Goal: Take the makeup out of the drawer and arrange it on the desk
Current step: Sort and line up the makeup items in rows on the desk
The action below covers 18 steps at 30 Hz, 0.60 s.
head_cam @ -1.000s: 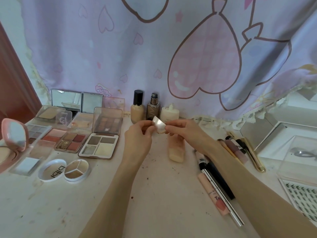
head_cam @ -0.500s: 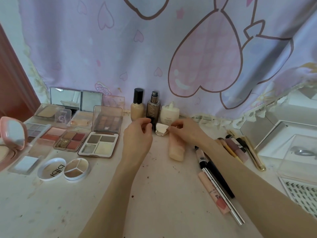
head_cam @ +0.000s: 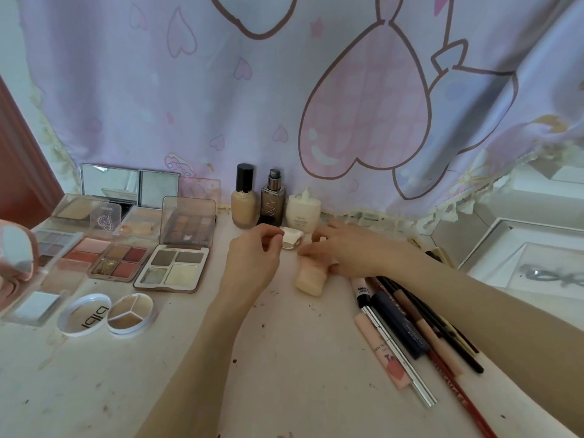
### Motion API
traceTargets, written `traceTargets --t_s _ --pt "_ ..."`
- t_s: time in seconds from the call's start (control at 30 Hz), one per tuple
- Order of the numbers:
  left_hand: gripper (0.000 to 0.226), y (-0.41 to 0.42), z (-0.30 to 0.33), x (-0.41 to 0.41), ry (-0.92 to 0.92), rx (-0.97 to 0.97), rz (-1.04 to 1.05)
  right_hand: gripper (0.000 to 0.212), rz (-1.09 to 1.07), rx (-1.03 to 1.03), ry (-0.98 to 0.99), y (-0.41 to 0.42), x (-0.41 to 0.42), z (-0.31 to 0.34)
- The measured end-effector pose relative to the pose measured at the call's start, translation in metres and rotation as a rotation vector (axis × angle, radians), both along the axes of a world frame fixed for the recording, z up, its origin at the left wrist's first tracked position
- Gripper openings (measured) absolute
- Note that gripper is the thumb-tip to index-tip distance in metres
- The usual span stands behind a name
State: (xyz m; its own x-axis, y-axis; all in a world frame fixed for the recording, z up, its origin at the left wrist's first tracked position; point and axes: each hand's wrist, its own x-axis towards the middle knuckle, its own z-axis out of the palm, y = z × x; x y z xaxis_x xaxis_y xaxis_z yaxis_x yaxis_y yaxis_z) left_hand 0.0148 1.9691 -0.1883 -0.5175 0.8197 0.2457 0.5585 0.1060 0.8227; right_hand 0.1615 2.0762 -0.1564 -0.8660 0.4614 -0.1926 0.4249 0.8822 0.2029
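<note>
A small silvery cap [head_cam: 293, 241] lies on the desk [head_cam: 284, 358] in front of three foundation bottles [head_cam: 242, 200]. My left hand [head_cam: 252, 260] hovers just left of the cap with loosely curled fingers, holding nothing. A pale pink bottle [head_cam: 310, 279] lies on its side just below the cap. My right hand [head_cam: 347, 251] covers the bottle's top end, with fingers and thumb curled round it. Open eyeshadow palettes [head_cam: 172, 270] fill the left side. Pencils and tubes [head_cam: 410, 327] lie in a row under my right forearm.
A round pot and its lid [head_cam: 107, 314] sit at the front left, beside a pink compact [head_cam: 12, 260]. Small mirrors [head_cam: 126, 184] lean on the curtain at the back. A clear box [head_cam: 537, 270] stands at the right.
Both hands held the cap in the air a second ago. The cap came down onto the desk, my left hand let go, and my right hand moved to the pink bottle's top.
</note>
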Motion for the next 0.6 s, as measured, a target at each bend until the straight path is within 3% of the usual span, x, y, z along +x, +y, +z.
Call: traceTargets --t_s 0.3,0.47,0.6 --pt "0.019 0.001 -0.001 -0.002 0.004 0.031 0.0 0.05 0.011 -0.058 -0.015 0.004 -0.005 0.009" --pt "0.015 -0.001 0.002 -0.001 -0.021 0.097 -0.017 0.042 -0.075 -0.149 0.16 0.006 0.007 0.011" --pt "0.024 -0.005 0.01 0.004 -0.042 0.189 -0.159 0.042 -0.152 -0.293 0.431 -0.002 0.011 0.02"
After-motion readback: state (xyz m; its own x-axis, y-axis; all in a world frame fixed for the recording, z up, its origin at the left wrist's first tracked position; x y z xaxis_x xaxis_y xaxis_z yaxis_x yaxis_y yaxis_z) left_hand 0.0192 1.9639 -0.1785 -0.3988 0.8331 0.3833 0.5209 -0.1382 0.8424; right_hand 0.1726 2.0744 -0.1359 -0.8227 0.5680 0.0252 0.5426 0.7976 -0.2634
